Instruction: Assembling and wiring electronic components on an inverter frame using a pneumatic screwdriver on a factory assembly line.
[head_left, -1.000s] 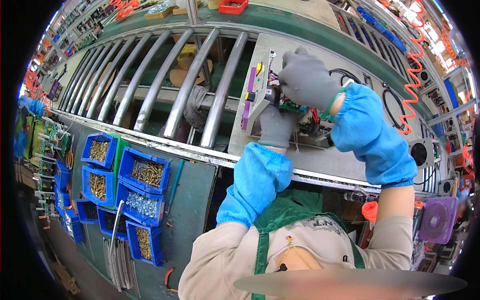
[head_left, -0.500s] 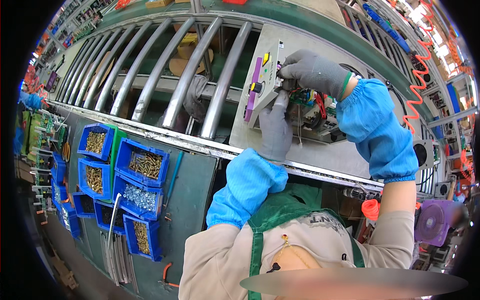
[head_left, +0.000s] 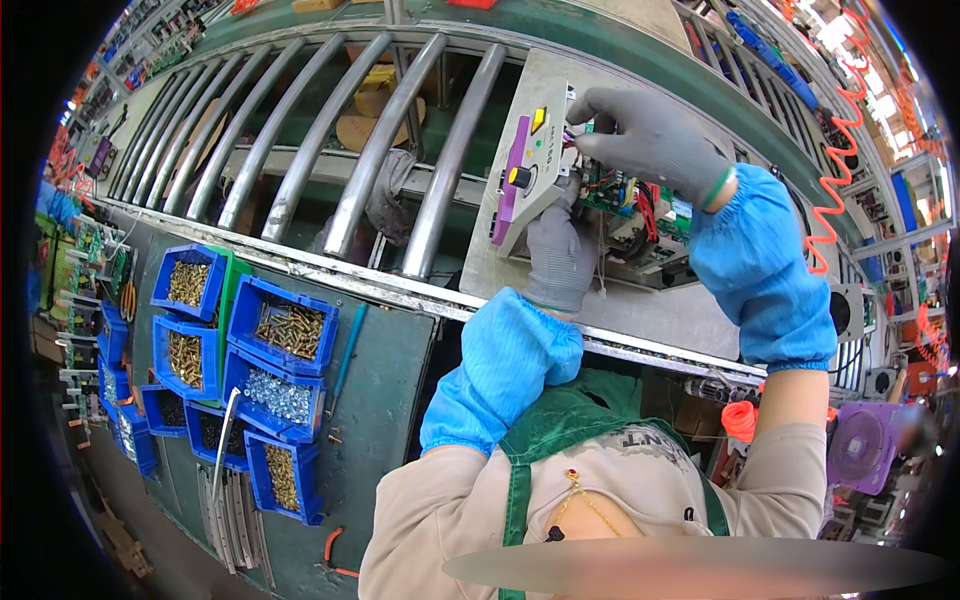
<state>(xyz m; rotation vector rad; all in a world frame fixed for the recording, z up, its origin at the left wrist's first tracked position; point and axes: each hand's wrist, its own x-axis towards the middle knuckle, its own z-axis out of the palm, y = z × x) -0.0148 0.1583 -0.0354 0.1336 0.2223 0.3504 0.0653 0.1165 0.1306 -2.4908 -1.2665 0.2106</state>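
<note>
A pale metal front panel with a purple strip, a yellow switch and a black-and-yellow knob stands tilted at the left end of an opened device. Behind it, green circuit boards and red wires show in the chassis. My left hand, in a grey glove, holds the panel from its near side, fingertips partly hidden behind it. My right hand, gloved too, hovers over the boards beside the panel's far end. Its thumb and forefinger are curved and apart, with small parts visible in the gap.
The device rests on a metal plate beside a roller conveyor. Blue bins of screws and small hardware stand on the green bench at left, near a blue rod. A coiled red hose hangs at right.
My right hand has lifted slightly and moved right from the panel, its fingers spreading apart. The panel and my left hand have shifted slightly right; my left hand stays at the panel.
</note>
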